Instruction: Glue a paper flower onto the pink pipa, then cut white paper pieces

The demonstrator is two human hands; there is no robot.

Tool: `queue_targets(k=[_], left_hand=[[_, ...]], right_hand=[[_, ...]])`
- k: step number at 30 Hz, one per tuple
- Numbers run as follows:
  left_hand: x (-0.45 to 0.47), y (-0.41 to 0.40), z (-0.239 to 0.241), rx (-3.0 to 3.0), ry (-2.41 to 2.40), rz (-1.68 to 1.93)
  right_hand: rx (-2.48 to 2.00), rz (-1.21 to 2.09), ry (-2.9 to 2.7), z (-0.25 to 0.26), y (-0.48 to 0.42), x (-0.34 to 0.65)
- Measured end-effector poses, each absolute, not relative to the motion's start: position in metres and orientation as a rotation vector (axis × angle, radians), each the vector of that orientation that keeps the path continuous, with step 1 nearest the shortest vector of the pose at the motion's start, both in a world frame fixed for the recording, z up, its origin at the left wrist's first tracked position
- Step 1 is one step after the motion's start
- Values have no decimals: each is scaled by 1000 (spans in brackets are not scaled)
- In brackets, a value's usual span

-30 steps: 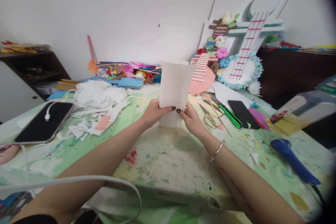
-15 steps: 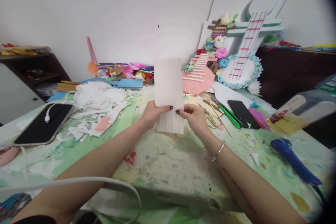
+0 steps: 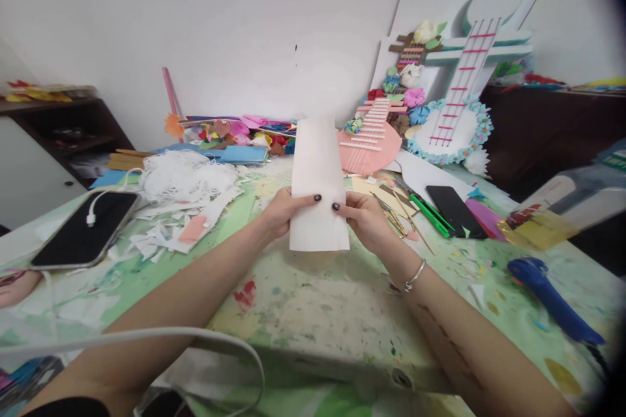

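A tall strip of white paper (image 3: 319,163) is held up in front of me over the table, its top leaning away. My left hand (image 3: 286,212) grips its left edge, thumb lying across the front and fingers behind. On the opposite edge my right hand (image 3: 362,216) pinches the paper the same way, its thumb pointing inward. Both hands sit at the strip's lower half. The fingers behind the sheet are partly hidden. Just right of my right hand lie gold-handled scissors (image 3: 397,223) and a thin stick.
Right: a green cutter (image 3: 430,216), black phone (image 3: 452,208), blue glue gun (image 3: 550,300) and tilted bottle (image 3: 548,208). Left: another phone (image 3: 85,231), tangled white paper strips (image 3: 188,176) and scraps. Paper instruments (image 3: 374,146) lean at the back. A white cable (image 3: 195,333) crosses my left forearm.
The paper's top has tipped back and its front now looks smoother and brighter. Its lower end has widened slightly, with my right hand shifted a little right.
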State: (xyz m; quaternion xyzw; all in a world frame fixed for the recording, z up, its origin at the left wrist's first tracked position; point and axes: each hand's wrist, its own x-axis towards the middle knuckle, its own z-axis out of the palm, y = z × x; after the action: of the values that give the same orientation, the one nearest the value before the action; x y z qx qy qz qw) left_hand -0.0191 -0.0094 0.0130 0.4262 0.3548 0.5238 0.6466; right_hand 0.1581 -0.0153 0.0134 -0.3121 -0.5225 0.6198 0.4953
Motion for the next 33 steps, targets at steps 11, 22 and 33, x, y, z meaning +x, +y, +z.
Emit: queue_targets(k=[11,22,33], left_hand=[[-19,-9,14,846,689,1083],[-16,-12,14,813,722,996],[-16,-9,12,793,749,988]], right_hand=[[-701,1554,-1083,15,-15,159],[-703,1611,-843,12,-8,162],[-722,1626,-912,11,-9,161]])
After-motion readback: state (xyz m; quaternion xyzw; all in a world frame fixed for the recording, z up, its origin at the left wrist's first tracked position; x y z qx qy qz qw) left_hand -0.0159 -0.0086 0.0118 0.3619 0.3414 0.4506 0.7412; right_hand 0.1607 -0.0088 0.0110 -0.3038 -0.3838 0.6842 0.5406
